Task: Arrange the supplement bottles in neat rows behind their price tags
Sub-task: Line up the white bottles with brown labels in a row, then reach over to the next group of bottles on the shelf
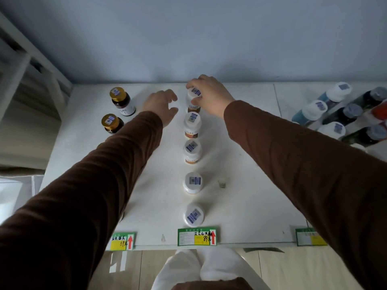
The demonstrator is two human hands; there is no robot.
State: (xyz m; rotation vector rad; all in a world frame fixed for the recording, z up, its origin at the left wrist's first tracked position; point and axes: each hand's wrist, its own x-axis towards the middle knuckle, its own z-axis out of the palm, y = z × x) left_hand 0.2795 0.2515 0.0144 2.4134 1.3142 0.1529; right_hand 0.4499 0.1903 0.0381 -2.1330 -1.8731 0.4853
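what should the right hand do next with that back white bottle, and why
Probably set it down straight and let go. The right hand grips the rearmost white bottle at the back of a row of five running from the middle price tag. It already sits roughly in line, while the left hand hovers free beside it.

Right hand [209, 95] gripped cap of rearmost white bottle [193, 100], five in file at 12 o'clock from middle tag [196, 236]. Left hand [161, 105] hung loosely curled, at its 9 o'clock. Two gold-capped bottles [117, 101] further left.
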